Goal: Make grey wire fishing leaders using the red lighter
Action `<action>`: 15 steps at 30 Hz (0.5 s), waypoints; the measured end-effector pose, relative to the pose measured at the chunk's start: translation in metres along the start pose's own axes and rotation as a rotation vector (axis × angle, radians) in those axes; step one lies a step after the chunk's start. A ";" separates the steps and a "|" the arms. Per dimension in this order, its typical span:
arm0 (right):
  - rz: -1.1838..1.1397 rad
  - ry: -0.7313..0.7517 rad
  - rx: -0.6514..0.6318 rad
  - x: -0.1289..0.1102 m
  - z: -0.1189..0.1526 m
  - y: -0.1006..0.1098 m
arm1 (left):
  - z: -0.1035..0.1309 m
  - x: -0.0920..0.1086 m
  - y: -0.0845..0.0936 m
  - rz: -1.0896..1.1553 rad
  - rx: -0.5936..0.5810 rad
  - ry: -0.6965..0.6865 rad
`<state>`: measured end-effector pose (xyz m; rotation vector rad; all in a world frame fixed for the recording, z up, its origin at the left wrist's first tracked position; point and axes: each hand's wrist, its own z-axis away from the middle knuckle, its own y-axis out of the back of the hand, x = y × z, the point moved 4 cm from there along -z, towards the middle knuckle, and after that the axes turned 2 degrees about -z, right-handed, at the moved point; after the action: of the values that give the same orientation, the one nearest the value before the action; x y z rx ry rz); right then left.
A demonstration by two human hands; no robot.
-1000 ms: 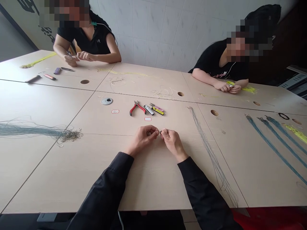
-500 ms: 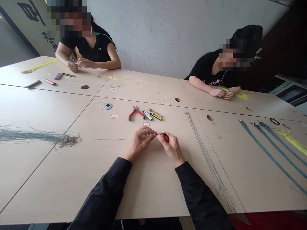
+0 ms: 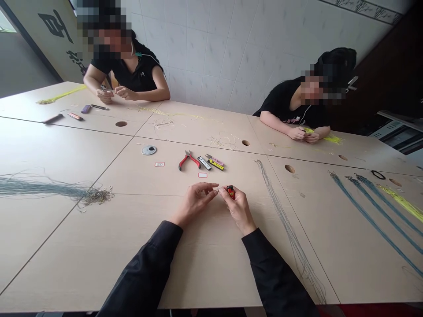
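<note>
My left hand (image 3: 197, 200) hovers low over the table, thumb and forefinger brought together on a thin cord (image 3: 148, 194). That cord runs left across the table toward a bundle of blue-grey cords (image 3: 62, 189) with a heap of metal clasps (image 3: 97, 195) at its end. In my right hand (image 3: 238, 210) is a red and black lighter (image 3: 230, 192), gripped against the palm, its thumb and forefinger tips close to my left fingertips. Something tiny between the two hands is too small to make out. Beyond them lie red-handled pliers (image 3: 189, 161) and yellow thread snips (image 3: 216, 164).
A white-labelled black tool (image 3: 204, 163) and a small red-edged label (image 3: 202, 175) sit by the pliers. Right of my hands stretches a loose cord bundle (image 3: 280, 211); more blue bundles (image 3: 373, 207) lie farther right. Two people (image 3: 132, 72) (image 3: 297, 105) work across the table.
My fingertips have moved slightly apart, and the lighter now stands a little more upright in my right hand. The whole view has shifted slightly downward in the frame.
</note>
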<state>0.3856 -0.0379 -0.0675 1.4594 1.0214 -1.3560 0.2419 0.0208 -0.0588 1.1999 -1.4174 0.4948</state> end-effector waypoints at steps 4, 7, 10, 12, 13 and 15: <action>-0.210 0.013 0.232 -0.009 0.000 0.018 | 0.000 0.003 0.002 -0.185 0.000 -0.011; -0.361 0.097 0.487 -0.034 0.005 0.051 | 0.000 0.003 0.004 -0.236 0.040 -0.045; -0.415 0.218 0.684 -0.080 0.017 0.094 | -0.001 0.001 0.004 -0.243 0.065 -0.069; -0.429 0.310 0.785 -0.118 0.032 0.125 | -0.001 0.001 0.004 -0.238 0.066 -0.082; -0.426 0.360 0.813 -0.139 0.042 0.140 | -0.001 0.001 0.004 -0.238 0.065 -0.085; -0.368 0.491 0.837 -0.181 0.070 0.173 | -0.001 0.001 0.005 -0.242 0.066 -0.077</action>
<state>0.5193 -0.1553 0.1222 2.3964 1.1151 -1.8694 0.2384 0.0235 -0.0558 1.4356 -1.3070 0.3321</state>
